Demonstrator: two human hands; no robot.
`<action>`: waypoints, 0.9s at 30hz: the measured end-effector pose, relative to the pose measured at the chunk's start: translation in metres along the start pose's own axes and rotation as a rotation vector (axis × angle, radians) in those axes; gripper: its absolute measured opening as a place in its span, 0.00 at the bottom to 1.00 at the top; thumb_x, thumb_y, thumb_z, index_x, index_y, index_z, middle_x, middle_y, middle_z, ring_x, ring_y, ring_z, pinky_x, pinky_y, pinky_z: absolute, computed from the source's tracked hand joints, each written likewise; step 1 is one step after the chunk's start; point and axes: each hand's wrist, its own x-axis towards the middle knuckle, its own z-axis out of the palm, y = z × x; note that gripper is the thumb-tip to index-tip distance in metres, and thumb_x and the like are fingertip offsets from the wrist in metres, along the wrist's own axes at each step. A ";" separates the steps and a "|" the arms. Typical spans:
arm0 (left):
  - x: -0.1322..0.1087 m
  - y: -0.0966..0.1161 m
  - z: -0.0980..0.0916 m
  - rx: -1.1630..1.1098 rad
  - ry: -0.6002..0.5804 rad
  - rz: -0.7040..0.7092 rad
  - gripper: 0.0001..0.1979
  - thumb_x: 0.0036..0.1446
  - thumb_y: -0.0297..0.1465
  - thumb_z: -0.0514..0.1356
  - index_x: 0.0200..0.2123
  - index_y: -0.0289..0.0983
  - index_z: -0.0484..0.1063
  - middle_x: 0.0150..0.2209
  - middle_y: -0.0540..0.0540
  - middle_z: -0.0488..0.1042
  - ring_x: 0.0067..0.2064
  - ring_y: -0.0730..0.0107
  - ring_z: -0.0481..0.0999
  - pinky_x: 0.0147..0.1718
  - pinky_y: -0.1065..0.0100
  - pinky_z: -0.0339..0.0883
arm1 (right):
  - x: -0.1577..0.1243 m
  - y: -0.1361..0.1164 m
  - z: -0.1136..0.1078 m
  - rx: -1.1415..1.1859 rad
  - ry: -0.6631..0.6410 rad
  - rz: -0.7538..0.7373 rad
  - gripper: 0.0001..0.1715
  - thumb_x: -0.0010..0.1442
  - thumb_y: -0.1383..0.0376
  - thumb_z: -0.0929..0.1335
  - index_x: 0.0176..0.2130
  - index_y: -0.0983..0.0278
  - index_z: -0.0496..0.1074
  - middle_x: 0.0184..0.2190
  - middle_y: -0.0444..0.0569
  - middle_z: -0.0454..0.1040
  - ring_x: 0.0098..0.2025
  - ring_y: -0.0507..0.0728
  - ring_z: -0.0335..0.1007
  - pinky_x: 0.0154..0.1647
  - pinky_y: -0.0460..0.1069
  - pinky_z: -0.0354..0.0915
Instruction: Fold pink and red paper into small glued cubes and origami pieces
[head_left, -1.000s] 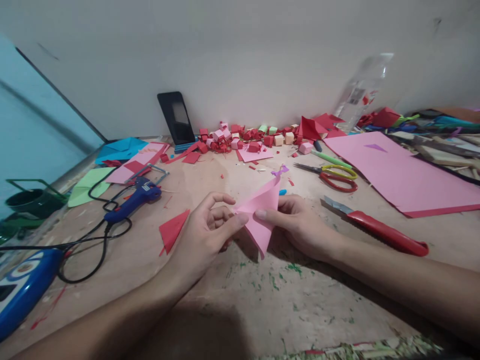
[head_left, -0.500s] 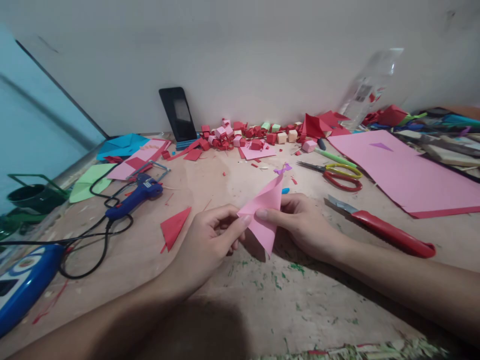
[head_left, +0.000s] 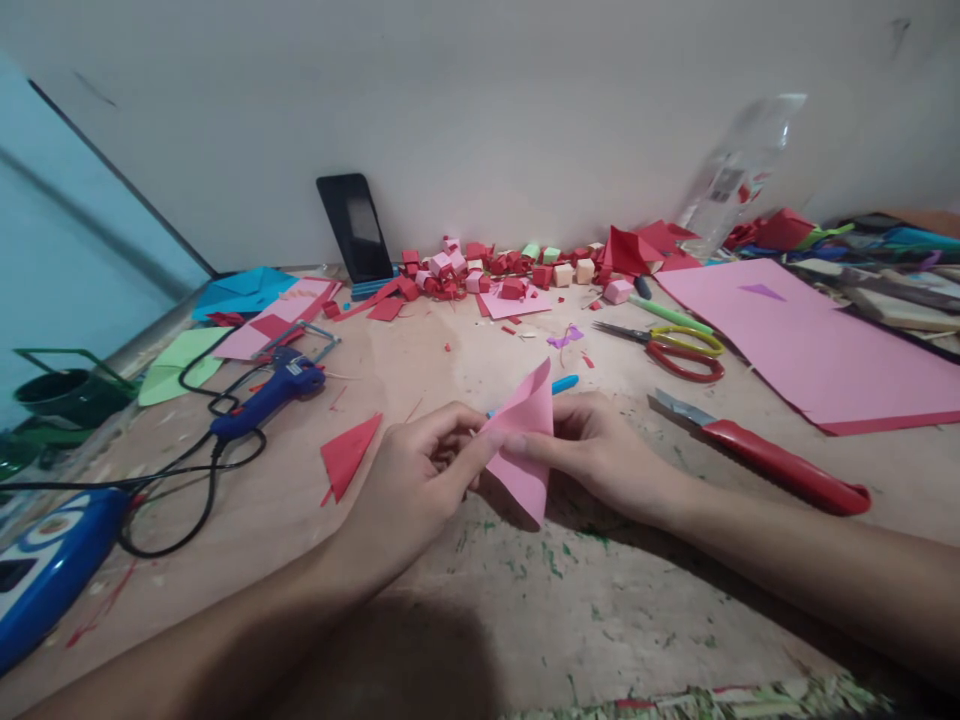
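A small piece of pink paper, bent into a curved fold with a pointed top and bottom, is held just above the table between both hands. My left hand pinches its left edge between thumb and fingers. From the other side my right hand grips it, thumb pressed on the front and fingers hidden behind. The two thumbs nearly meet on the paper. Behind it lies a blue pen-like stick, partly covered. A folded red paper triangle rests left of my left hand.
Scissors and a red-handled knife lie to the right, near large pink sheets. A blue glue gun with its black cord is at left. Several paper cubes, a phone and a plastic bottle line the wall.
The pink paper has tipped and moved slightly lower, its top curling over more. More of the blue stick shows behind it. Both hands keep their hold.
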 end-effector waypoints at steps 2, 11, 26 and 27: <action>0.000 0.002 0.000 0.107 -0.016 0.049 0.14 0.69 0.38 0.58 0.33 0.38 0.74 0.26 0.53 0.71 0.28 0.73 0.69 0.28 0.70 0.60 | -0.001 0.000 -0.001 -0.099 -0.013 -0.010 0.23 0.55 0.51 0.78 0.33 0.70 0.81 0.29 0.49 0.77 0.28 0.51 0.67 0.29 0.46 0.63; -0.002 0.003 -0.002 0.243 -0.071 0.095 0.17 0.72 0.36 0.50 0.31 0.38 0.68 0.27 0.53 0.69 0.30 0.70 0.69 0.30 0.67 0.57 | -0.001 -0.002 -0.001 -0.057 -0.070 -0.009 0.27 0.57 0.46 0.76 0.31 0.69 0.78 0.26 0.47 0.73 0.27 0.49 0.62 0.26 0.45 0.57; 0.000 0.002 -0.001 0.169 -0.109 0.022 0.18 0.72 0.42 0.52 0.30 0.39 0.67 0.26 0.53 0.65 0.29 0.70 0.65 0.28 0.68 0.56 | 0.000 0.005 -0.004 -0.167 -0.030 0.026 0.24 0.60 0.49 0.73 0.28 0.68 0.75 0.23 0.45 0.69 0.22 0.49 0.59 0.20 0.45 0.53; 0.000 0.002 -0.002 0.144 -0.116 0.010 0.18 0.71 0.42 0.52 0.31 0.39 0.67 0.26 0.53 0.65 0.29 0.71 0.65 0.27 0.68 0.56 | 0.000 0.005 -0.004 -0.160 -0.032 0.023 0.24 0.60 0.50 0.73 0.28 0.68 0.75 0.23 0.46 0.69 0.23 0.49 0.59 0.21 0.45 0.53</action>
